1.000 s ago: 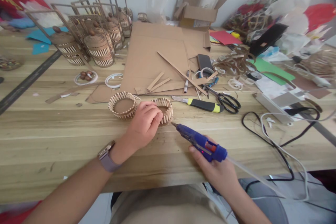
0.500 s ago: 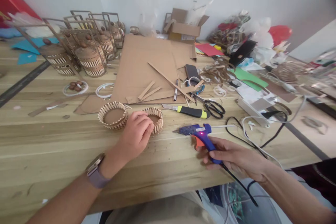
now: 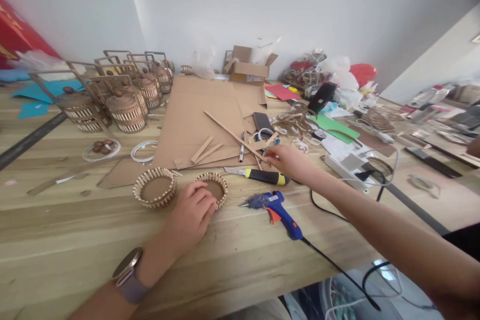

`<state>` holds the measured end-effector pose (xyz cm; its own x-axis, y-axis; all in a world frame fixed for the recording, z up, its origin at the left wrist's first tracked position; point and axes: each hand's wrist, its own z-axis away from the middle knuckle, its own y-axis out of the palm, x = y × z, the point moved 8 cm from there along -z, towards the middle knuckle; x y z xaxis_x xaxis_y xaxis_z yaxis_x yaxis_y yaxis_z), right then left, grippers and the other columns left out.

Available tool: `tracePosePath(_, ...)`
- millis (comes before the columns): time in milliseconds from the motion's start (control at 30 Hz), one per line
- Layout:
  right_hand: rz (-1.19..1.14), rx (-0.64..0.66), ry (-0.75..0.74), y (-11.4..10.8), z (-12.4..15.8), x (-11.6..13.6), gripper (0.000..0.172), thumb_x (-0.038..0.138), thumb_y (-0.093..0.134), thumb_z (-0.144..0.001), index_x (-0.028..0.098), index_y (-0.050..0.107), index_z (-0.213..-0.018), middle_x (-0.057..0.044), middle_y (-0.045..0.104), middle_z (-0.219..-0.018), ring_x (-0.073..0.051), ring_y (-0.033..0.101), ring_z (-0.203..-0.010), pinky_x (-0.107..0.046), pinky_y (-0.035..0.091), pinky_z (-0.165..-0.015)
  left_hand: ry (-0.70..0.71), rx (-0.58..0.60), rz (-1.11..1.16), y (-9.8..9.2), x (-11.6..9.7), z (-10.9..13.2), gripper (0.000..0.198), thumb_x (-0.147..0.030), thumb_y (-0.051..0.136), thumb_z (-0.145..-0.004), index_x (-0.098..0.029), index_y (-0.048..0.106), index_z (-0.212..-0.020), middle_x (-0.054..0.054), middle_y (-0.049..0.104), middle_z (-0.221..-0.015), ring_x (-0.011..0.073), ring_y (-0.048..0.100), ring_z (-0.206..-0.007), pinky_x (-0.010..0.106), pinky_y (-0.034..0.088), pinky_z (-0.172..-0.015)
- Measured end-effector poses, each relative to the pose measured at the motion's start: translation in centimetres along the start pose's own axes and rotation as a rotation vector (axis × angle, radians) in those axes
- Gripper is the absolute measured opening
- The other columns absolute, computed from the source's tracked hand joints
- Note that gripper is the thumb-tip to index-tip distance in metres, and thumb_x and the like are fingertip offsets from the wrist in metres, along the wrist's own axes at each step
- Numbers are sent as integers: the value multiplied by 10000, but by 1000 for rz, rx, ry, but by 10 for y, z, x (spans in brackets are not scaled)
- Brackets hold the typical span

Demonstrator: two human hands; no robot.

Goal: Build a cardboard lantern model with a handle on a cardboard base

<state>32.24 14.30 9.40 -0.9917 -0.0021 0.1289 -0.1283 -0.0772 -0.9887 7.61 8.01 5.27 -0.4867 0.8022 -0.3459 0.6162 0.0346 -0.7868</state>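
My left hand (image 3: 195, 210), with a watch on its wrist, has its fingers curled on the near left rim of a small round basket (image 3: 221, 186) made of short upright sticks. A second, wider basket (image 3: 154, 187) of the same make stands to its left. My right hand (image 3: 283, 159) is closed at the right ends of some cardboard strips (image 3: 236, 135); what its fingers pinch is hidden. Below that arm, a blue glue gun (image 3: 279, 207) with an orange trigger lies on the table. A yellow and black utility knife (image 3: 264, 176) lies between the gun and the strips.
Several lidded stick baskets with tall handles (image 3: 125, 110) stand at back left. A large cardboard sheet (image 3: 198, 105) covers the middle. White rings (image 3: 144, 151), a marker (image 3: 242, 147) and a power strip (image 3: 347, 172) lie around. The glue gun's black cord (image 3: 337, 270) runs off the front edge.
My right hand has let go of the glue gun, which now lies on the table, and has moved up to the cardboard strips. My left hand stays at the small basket. The view has shifted.
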Motion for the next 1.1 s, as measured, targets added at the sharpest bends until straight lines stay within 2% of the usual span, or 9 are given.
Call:
tracePosePath(67,16,-40,9,6,-30,9,269,256,570,-938,110,654,-1148,-174,687,-1161,-285,657,-1063,-378,508,-851,0,23,6,3,2,0,279,-209,416,-1001,-187,678,-908,65,706,-913,267,560,-1084,459,497,-969)
tracePosePath(133,15,-27,7,20,-53,14,317,277,626,-923,124,617,-1200,-130,674,-1174,-247,648,-1063,-409,518,-899,-8,55,9,7,6,1,233,-219,460,-985,-182,688,-950,75,712,-945,277,554,-1101,482,495,-978)
tracePosePath(300,-36,2,22,33,-71,11,203,298,658,-906,132,669,-1023,-86,692,-1057,-216,658,-978,-398,531,-870,-26,137,-30,14,13,3,156,-206,642,-881,-165,689,-1024,104,705,-1029,319,518,-1163,546,464,-1015)
tracePosePath(400,-111,-48,51,17,-60,7,97,206,670,-853,121,673,-901,-108,714,-908,-244,674,-911,-344,505,-803,-13,171,-51,15,12,3,168,-174,660,-859,-169,686,-1025,106,698,-1021,322,517,-1164,541,468,-1008)
tracePosePath(500,-233,-91,41,4,-34,16,147,278,593,-899,149,632,-957,-54,700,-794,-199,676,-747,-317,504,-709,1,189,-78,15,11,2,114,-168,656,-861,-175,687,-971,97,694,-988,313,527,-1147,530,474,-999)
tracePosePath(667,-825,-29,-288,4,23,70,135,272,603,-832,217,578,-952,9,681,-792,-169,655,-651,-308,527,-648,10,199,-87,15,11,0,18,-154,676,-845,-167,672,-832,83,682,-904,305,533,-1110,506,473,-990)
tracePosePath(767,-699,54,-403,13,47,96,98,252,572,-851,214,616,-930,2,697,-822,-175,665,-721,-302,513,-689,-10,216,-60,14,13,-2,48,-142,675,-835,-187,673,-817,66,676,-869,298,538,-1094,497,479,-966)
tracePosePath(900,-409,11,-522,16,57,116,98,222,573,-891,187,662,-913,-41,704,-892,-195,646,-820,-307,484,-746,-17,252,-61,14,14,-3,25,-158,672,-839,-177,678,-823,67,673,-854,299,540,-1081,495,480,-956)
tracePosePath(1100,-381,-57,-699,22,55,134,80,163,570,-902,193,644,-905,-76,679,-959,-232,635,-945,-352,503,-826,-18,246,-72,14,13,-3,29,-159,657,-855,-160,674,-832,64,671,-843,285,538,-1047,469,486,-942)
